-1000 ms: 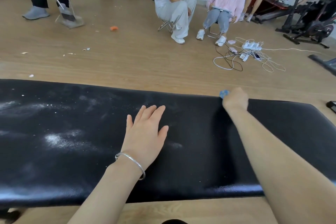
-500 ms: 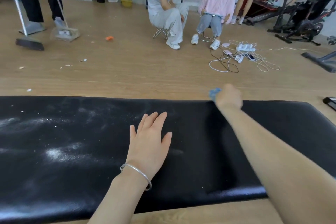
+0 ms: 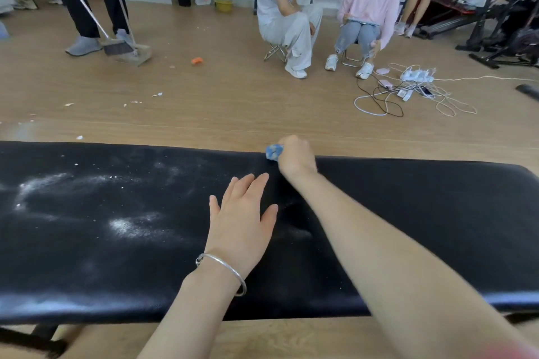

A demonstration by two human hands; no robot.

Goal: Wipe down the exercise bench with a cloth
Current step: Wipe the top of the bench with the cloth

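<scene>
I see the long black padded bench lying across the whole view, with the wooden floor behind it. The right hand is at the far edge of the bench, about in the middle of its length. Its grip is closed around a small crumpled blue cloth. Only a little of the cloth shows, at the left side of the fist, and it touches the far edge of the black surface.

The left hand lies flat on the bench, nearer to me and just to the left of the right forearm. Its fingers are straight and close together, so its grip is open and holds nothing. A thin silver bracelet is around the left wrist.

To the left of both hands the bench carries patches of white powder. The part to the right of the right arm looks plain black.

On the floor behind I can see a broom and a dustpan beside somebody's legs. There is also a small orange object, two seated people, and a tangle of white and black cables near their feet.
</scene>
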